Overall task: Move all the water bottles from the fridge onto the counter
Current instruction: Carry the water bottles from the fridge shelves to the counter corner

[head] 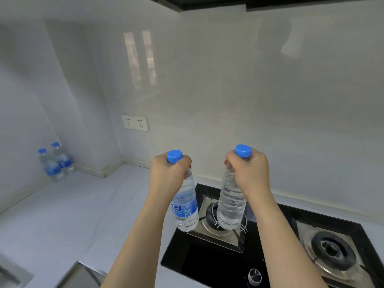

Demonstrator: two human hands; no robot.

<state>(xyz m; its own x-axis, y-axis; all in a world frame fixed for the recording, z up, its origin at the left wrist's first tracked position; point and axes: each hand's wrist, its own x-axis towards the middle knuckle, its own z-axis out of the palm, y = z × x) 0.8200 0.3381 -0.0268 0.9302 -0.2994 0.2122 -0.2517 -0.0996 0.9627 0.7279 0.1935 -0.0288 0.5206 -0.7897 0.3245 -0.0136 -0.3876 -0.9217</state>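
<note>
clear ribbed plastic bottles, blue caps: left hand (169, 173) grips labelled bottle (185, 206), right hand (250, 171) grips bare bottle (231, 200).

Only thing we can actually read is "PURE" on the blue label (185, 207) of the bottle (185, 202) left of the stove (270, 256); the rest's too blurry.

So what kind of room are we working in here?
A home kitchen, most likely: a gas stove set into a pale counter, a wall socket above it, and a sink corner at lower left.
</note>
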